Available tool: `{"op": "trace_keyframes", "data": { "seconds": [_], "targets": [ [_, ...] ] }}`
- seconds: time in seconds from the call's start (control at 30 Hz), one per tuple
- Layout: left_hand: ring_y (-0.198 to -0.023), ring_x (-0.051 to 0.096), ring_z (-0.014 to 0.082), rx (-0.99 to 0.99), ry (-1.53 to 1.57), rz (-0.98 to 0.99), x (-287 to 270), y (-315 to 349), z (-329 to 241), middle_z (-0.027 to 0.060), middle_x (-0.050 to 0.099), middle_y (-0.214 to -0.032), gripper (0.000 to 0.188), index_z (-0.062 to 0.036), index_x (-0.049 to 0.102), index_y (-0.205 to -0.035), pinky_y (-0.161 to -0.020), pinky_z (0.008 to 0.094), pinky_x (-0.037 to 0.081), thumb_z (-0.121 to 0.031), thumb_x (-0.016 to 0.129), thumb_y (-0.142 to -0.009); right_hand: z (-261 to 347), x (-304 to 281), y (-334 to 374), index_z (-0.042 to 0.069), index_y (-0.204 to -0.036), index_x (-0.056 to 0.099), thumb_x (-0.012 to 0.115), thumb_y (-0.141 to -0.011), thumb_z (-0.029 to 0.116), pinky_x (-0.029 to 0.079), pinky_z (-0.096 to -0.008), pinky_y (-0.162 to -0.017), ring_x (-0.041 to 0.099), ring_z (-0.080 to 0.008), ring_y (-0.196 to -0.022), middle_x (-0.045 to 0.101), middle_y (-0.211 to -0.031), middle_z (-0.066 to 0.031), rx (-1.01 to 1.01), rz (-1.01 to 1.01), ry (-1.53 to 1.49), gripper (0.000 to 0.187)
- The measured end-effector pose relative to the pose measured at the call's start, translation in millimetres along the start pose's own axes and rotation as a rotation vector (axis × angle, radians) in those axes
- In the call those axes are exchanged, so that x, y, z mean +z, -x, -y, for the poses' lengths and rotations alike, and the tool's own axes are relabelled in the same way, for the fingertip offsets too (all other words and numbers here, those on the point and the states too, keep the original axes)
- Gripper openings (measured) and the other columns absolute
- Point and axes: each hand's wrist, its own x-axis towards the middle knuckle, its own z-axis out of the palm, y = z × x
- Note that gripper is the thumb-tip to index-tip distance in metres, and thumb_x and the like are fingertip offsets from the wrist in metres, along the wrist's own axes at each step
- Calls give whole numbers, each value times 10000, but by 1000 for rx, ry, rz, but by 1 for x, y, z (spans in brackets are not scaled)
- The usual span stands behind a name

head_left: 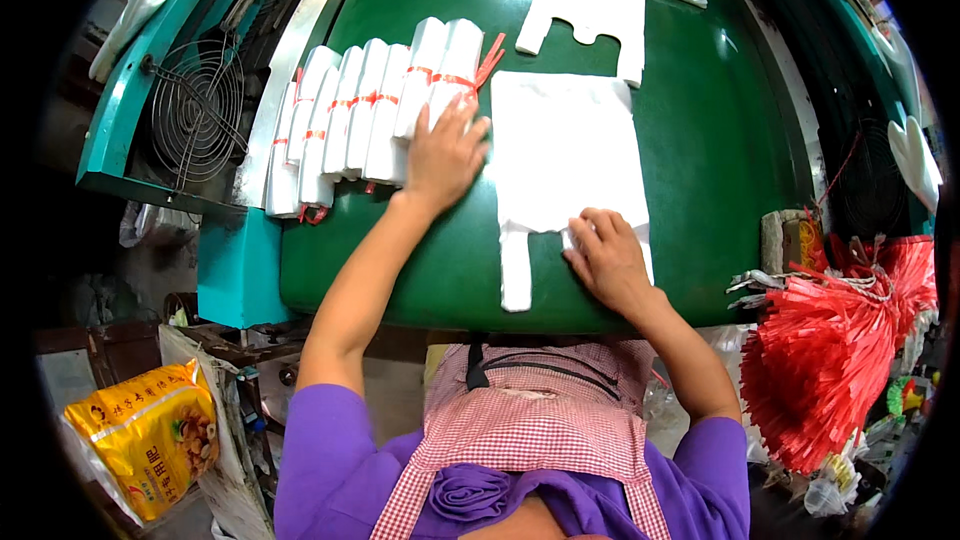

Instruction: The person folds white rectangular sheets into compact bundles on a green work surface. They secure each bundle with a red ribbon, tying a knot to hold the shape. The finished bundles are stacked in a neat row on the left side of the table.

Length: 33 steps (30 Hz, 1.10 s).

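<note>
My left hand [445,155] lies over the near end of the rightmost rolled bundle of white plastic bags [457,55], its fingers spread. That bundle is tied with red plastic strip, whose loose ends stick out to the right. A flat stack of white plastic carrier bags [565,150] lies in front of me, its handles towards me. My right hand [610,260] rests on the right handle, fingers slightly bent and apart, covering much of it. Beyond it is another flat stack of white bags [600,0], also with handles towards me.
Several red-tied bundles [335,125] stand side by side at left on the green belt [710,170]. A round wire fan guard [198,110] sits left of the belt's metal rail. Red plastic strips [820,360] hang in a bunch at right. A yellow sack [150,440] is at lower left.
</note>
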Motion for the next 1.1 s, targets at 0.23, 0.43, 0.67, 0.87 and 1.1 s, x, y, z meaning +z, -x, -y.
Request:
{"op": "trace_keyframes", "data": {
  "seconds": [0.23, 0.43, 0.67, 0.87, 1.1],
  "targets": [
    [-1444, 204, 296, 279, 424, 690, -104, 113, -82, 82, 258, -1551, 917, -162, 360, -1454, -1132, 598, 141, -485, 751, -690, 27, -40, 49, 17, -1313, 475, 741, -778, 267, 424, -438, -979, 468, -375, -1185, 465, -1319, -175, -47, 66, -298, 648],
    [-1393, 349, 265, 227, 214, 509, -104, 141, -69, 88, 432, -1456, 571, -131, 511, -1348, -1144, 517, 188, -99, 634, -791, -4, -37, 108, 138, -1438, 385, 787, -718, 290, 140, -528, -1154, 181, -361, -1441, 222, -1555, -143, 16, 401, 64, 839],
    [-832, 673, 305, 44, 779, 348, -87, 99, -59, 131, 692, -913, 226, -49, 627, -1081, -720, 379, 531, -116, 633, -866, 2, -15, 112, 127, -1214, 593, 713, -759, 99, 277, -526, -1107, 400, -327, -1342, 464, -1407, -123, -151, 76, -134, 471],
    [-593, 636, 316, 139, 347, 551, -43, 29, -112, 139, 619, -665, 162, -71, 564, -885, -537, 420, 487, -230, 588, -908, 10, -24, 57, 44, -1084, 586, 610, -848, 17, 453, -417, -889, 581, -337, -1032, 581, -1091, -152, 27, -24, -612, 238],
    [-1079, 606, 265, 439, 321, 64, -71, 86, -96, 121, 627, -1151, 321, -71, 635, -1112, -851, 393, 502, -85, 623, -792, 33, 7, 15, 77, -903, 628, 611, -859, 205, 511, -446, -622, 657, -325, -739, 676, -871, -129, 127, 180, -254, 135]
  ]
}}
